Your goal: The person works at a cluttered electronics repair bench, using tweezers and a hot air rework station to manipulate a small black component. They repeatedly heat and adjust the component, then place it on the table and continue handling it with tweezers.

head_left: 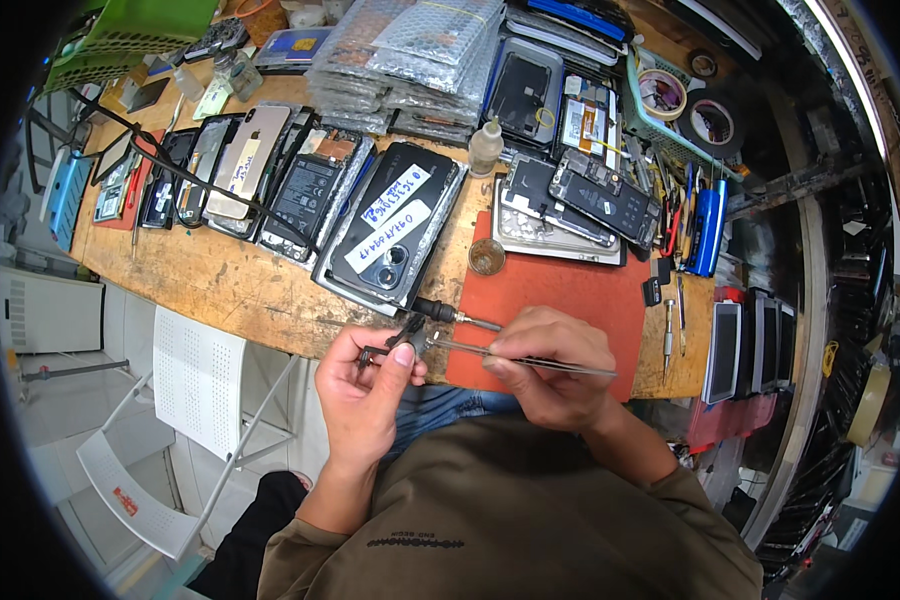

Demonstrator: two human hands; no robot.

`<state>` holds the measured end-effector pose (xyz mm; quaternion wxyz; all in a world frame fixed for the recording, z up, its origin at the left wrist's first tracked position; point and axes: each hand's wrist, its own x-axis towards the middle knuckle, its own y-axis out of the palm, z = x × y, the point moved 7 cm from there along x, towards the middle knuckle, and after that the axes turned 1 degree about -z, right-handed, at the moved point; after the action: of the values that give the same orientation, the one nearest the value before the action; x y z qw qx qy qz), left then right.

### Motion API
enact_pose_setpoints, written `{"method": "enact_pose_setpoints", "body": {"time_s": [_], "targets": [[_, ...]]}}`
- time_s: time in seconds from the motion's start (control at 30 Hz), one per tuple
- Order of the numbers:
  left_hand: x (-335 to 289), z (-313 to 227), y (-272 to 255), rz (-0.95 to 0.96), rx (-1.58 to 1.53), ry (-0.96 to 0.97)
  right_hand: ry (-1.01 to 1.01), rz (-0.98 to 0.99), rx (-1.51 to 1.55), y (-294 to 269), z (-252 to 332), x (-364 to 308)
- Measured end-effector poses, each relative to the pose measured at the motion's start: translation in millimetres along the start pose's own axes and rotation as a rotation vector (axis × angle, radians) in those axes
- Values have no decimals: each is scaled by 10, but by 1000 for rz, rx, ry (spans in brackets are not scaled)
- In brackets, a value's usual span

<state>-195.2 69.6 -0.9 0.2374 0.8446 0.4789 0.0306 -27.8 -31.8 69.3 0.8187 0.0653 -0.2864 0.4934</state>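
My left hand [372, 392] is at the table's front edge, thumb and fingers closed on a small black part [408, 330] with thin dark pieces sticking out; its exact kind is too small to tell. My right hand [558, 362] pinches a pair of metal tweezers [462, 347], their tips pointing left, close by the black part. Whether the tips touch it I cannot tell. Just beyond both hands lies a soldering iron [438, 310], its metal end reaching over the red mat [570, 290].
Opened phones and a black phone [395, 215] with handwritten labels line the table. A small round pot [486, 256] and a bottle [486, 148] stand behind the mat. Bubble-wrapped packs [410, 60] are stacked behind. Screwdrivers [669, 340] lie right; a white folding chair [198, 370] stands left.
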Motion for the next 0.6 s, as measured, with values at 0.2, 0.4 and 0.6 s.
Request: {"method": "enact_pose_setpoints", "body": {"time_s": [0.2, 0.4, 0.6], "targets": [[43, 9, -9, -10, 5, 1, 8, 14, 2, 2, -25, 25], [60, 30, -49, -52, 12, 2, 7, 16, -7, -9, -8, 6], [77, 85, -109, -107, -61, -45, -85, 20, 1, 45, 0, 4]]}}
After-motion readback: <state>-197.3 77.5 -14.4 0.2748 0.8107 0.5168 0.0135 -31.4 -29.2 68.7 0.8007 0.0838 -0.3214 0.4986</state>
